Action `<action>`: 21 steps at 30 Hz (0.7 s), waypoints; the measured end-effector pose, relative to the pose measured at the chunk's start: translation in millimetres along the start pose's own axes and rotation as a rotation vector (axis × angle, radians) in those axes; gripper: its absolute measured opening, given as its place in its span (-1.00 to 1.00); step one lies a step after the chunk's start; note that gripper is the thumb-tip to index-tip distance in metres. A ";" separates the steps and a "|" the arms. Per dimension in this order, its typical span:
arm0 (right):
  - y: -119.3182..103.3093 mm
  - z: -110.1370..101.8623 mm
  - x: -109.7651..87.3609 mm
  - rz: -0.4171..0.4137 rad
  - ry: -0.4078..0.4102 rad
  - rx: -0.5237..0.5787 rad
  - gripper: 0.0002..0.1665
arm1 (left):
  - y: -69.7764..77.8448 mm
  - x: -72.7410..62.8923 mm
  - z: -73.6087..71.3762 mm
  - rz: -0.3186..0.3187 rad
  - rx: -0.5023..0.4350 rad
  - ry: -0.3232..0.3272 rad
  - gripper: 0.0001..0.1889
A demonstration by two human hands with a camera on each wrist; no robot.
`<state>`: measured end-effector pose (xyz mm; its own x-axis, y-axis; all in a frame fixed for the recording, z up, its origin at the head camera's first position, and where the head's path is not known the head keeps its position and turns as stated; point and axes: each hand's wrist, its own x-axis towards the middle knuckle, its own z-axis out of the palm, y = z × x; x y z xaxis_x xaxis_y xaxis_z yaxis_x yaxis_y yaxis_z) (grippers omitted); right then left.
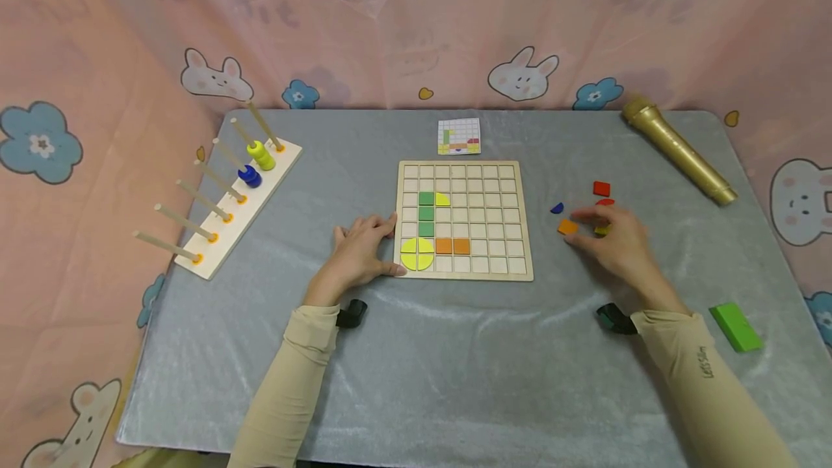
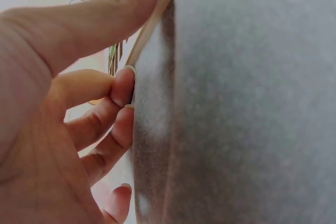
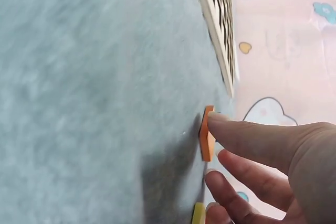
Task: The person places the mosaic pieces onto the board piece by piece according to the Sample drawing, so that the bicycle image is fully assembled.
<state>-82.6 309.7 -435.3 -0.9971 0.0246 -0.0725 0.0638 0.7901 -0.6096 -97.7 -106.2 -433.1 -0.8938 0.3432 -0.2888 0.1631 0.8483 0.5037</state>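
Note:
A wooden grid board (image 1: 461,276) lies mid-table, bearing green squares (image 1: 425,214), orange squares (image 1: 452,245), a yellow circle of quarter pieces (image 1: 417,254) and one separate yellow quarter (image 1: 442,199). My left hand (image 1: 354,251) rests at its left side, thumb on the near corner and a fingertip against the edge; the left wrist view shows the thumb (image 2: 121,9) on the rim. To the right, my right hand (image 1: 614,240) pinches a loose orange square (image 1: 568,227) between thumb and index finger, low over the cloth. Beneath the palm, a yellow piece (image 1: 602,230) is partly hidden.
Near the right hand lie a blue piece (image 1: 557,208), a red square (image 1: 601,188) and a rounded red piece (image 1: 605,202). A pattern card (image 1: 458,136) sits behind the board. A peg rack (image 1: 243,211) stands left; a gold microphone (image 1: 679,150) and green block (image 1: 737,327) are right.

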 end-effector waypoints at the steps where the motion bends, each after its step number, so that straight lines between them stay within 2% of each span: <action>1: 1.6 -0.1 0.0 0.003 -0.003 0.000 -0.54 | 0.0 -0.1 0.0 0.001 0.001 0.000 0.09; 14: 6.9 5.9 -3.3 -0.032 0.048 -0.011 -0.57 | -0.4 -0.6 -0.3 -0.001 0.003 0.000 0.10; 21: -3.3 7.3 -4.3 -0.034 0.054 -0.015 -0.61 | -0.7 -0.3 0.2 0.002 0.007 0.000 0.10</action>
<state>-78.2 302.4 -438.8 -0.9995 0.0303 -0.0086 0.0294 0.7999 -0.5994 -97.4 -106.8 -433.6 -0.8934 0.3449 -0.2879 0.1678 0.8506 0.4982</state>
